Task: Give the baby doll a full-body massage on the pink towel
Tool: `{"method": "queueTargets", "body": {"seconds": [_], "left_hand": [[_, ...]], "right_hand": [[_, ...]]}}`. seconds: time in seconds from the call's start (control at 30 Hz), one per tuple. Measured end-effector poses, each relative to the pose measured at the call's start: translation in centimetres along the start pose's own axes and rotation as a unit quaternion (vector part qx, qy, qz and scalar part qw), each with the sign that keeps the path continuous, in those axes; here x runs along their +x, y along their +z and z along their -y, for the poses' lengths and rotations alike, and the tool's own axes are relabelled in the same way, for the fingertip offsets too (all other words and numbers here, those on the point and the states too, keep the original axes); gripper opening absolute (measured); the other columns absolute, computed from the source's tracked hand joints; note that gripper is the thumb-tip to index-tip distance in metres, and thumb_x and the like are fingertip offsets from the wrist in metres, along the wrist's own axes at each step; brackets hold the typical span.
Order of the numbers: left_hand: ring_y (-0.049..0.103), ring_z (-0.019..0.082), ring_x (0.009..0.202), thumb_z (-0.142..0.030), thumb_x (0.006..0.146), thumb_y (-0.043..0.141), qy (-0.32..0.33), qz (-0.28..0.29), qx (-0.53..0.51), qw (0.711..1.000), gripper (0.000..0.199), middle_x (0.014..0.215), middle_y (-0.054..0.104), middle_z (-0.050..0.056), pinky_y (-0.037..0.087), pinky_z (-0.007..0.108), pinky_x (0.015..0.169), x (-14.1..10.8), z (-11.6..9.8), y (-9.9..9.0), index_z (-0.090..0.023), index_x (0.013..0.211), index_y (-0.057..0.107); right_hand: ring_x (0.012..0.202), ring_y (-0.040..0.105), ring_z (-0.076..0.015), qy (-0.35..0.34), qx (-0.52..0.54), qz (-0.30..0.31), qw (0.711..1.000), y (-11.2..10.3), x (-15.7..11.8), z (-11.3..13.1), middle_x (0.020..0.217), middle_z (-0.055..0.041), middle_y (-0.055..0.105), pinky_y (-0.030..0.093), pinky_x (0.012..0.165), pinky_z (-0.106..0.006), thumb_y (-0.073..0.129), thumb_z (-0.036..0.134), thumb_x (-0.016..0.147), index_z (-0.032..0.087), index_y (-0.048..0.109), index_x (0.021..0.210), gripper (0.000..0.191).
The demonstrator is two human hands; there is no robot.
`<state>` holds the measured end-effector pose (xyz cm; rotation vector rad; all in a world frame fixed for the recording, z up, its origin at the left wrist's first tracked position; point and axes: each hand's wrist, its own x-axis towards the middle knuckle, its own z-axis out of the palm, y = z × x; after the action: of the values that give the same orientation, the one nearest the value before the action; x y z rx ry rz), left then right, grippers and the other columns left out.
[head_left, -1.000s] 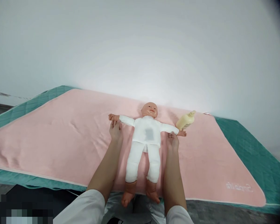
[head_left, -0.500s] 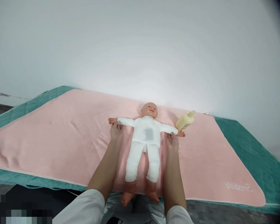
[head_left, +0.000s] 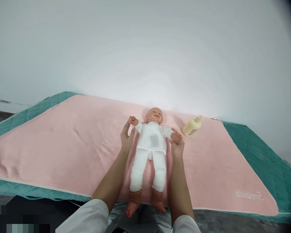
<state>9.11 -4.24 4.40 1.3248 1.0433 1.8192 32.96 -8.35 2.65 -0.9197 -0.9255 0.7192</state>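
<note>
A baby doll [head_left: 152,136] in a white top and white leggings lies face up, its bare feet at the near edge of the pink mat. A grey patch marks the front of its top. My left hand [head_left: 127,137] grips the doll's arm on the left near the wrist, the thumb on the inner side. On the other side, my right hand [head_left: 177,148] is closed around the doll's other forearm, close to its hand; some of those fingers are hidden. Both doll arms are bent and raised off the mat.
A pale yellow pump bottle [head_left: 192,126] stands to the right of the doll. The pink mat [head_left: 63,139] lies over a green quilted cover [head_left: 257,149]. Behind them rises a white wall [head_left: 145,48].
Both doll arms have gone from stretched out sideways to bent and lifted inward. My hands have moved closer together, bringing the arms with them. The bottle has stayed put.
</note>
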Motion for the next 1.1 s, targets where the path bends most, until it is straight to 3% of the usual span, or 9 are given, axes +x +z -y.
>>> {"method": "queueTargets", "body": {"seconds": [0.13,0.23,0.37,0.53,0.7,0.9,1.1], "left_hand": [[0.044,0.026,0.133,-0.040,0.091,0.052,0.061,0.094,0.095,0.989,0.049,0.141,0.051,0.009,0.035,0.044,0.113,-1.0,-0.1,0.2,-0.022,0.137,0.049],[0.041,0.025,0.135,-0.036,0.094,0.048,0.141,0.157,0.118,0.970,0.046,0.142,0.050,0.008,0.033,0.046,0.113,-1.2,0.2,0.3,-0.024,0.138,0.048],[0.041,0.024,0.135,-0.032,0.095,0.043,0.207,0.212,0.115,0.948,0.042,0.137,0.055,0.008,0.035,0.049,0.111,-1.1,0.2,0.4,-0.026,0.136,0.050],[0.045,0.024,0.132,-0.033,0.096,0.040,0.237,0.272,0.116,0.926,0.039,0.132,0.059,0.007,0.037,0.049,0.108,-1.1,-0.4,0.6,-0.025,0.131,0.055],[0.046,0.024,0.131,-0.037,0.095,0.041,0.228,0.302,0.117,0.918,0.039,0.129,0.062,0.007,0.037,0.050,0.107,-1.2,-0.6,0.9,-0.024,0.126,0.060],[0.046,0.026,0.131,-0.044,0.091,0.046,0.178,0.331,0.126,0.918,0.039,0.126,0.064,0.006,0.032,0.050,0.110,-1.0,-0.7,0.9,-0.027,0.122,0.063],[0.045,0.025,0.132,-0.042,0.093,0.040,0.187,0.339,0.144,0.911,0.041,0.128,0.062,0.006,0.031,0.049,0.111,-1.0,-0.5,0.8,-0.025,0.125,0.061]], "right_hand": [[0.123,0.055,-0.0249,-0.024,-0.030,0.128,0.991,0.4,-0.3,-0.4,0.121,-0.0080,0.065,0.041,0.108,-0.048,0.074,0.015,0.067,0.022,0.070,0.106,0.040],[0.127,0.051,-0.0238,-0.059,-0.075,0.183,0.978,0.5,-0.3,-0.6,0.113,-0.0053,0.069,0.038,0.111,-0.048,0.069,0.013,0.069,0.025,0.072,0.099,0.033],[0.131,0.047,-0.0211,-0.062,-0.131,0.231,0.962,0.5,-0.6,-0.5,0.120,-0.0058,0.066,0.033,0.114,-0.045,0.058,0.009,0.072,0.024,0.061,0.118,0.048],[0.132,0.045,-0.0191,-0.073,-0.173,0.248,0.950,0.7,-1.0,-0.4,0.124,-0.0065,0.064,0.028,0.117,-0.043,0.056,0.009,0.075,0.023,0.039,0.138,0.066],[0.125,0.053,-0.0197,-0.062,-0.168,0.253,0.951,1.0,-1.1,0.0,0.125,-0.0072,0.063,0.035,0.112,-0.041,0.056,0.010,0.075,0.021,0.042,0.136,0.064],[0.122,0.056,-0.0191,-0.024,-0.131,0.234,0.963,1.6,-1.2,0.8,0.119,-0.0043,0.067,0.034,0.113,-0.040,0.058,0.008,0.071,0.022,0.050,0.132,0.063],[0.123,0.055,-0.0185,-0.029,-0.132,0.237,0.962,1.6,-1.3,0.5,0.121,-0.0043,0.066,0.033,0.114,-0.040,0.056,0.006,0.070,0.023,0.049,0.133,0.065]]}}
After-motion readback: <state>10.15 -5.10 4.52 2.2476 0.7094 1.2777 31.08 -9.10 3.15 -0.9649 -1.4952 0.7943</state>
